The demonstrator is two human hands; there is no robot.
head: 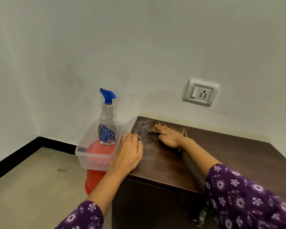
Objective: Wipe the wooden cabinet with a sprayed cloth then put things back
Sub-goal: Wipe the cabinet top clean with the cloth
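At far left, our right hand (169, 138) presses the cloth (182, 131) flat; our left hand (129, 152) rests loose. Let's overlap strokes through the dust (143, 125).

place: probably a home room | signs: wall socket (201, 93) 1 o'clock; black skirting (23, 151) 9 o'clock; grey floor (31, 187); wooden cabinet (229, 154) 4 o'clock

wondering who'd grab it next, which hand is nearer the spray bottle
Left. The left hand rests at the cabinet's left edge, just right of the spray bottle; the right hand presses the checked cloth farther right.
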